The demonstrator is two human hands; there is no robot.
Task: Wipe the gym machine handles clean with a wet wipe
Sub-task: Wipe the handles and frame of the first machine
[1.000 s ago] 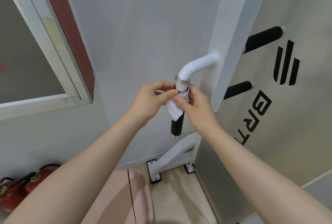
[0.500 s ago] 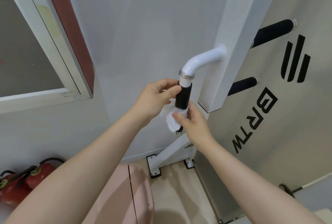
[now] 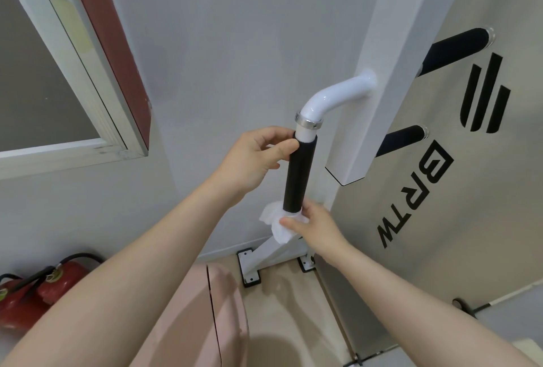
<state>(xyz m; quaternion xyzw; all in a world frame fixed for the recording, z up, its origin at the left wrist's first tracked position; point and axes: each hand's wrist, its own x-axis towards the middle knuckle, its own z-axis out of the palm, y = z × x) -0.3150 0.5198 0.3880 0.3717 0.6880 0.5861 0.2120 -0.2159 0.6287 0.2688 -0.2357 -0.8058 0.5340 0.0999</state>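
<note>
Two red fire extinguishers [image 3: 32,290] lie against the grey wall [image 3: 235,43].

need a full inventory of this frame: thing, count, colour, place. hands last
handle grip: 1, black, centre, hanging upright from white bent tube
wet wipe: 1, white, wrapped round grip's lower end
side grips: 2, black, right, on grey panel
machine post: 1, white, right of centre
base bracket: 1, white, floor, bottom centre
fire extinguishers: 2, red, bottom left, lying down
window frame: 1, white, left
left hand: 1, grips top of grip
right hand: 1, holds wipe at grip's bottom
</note>
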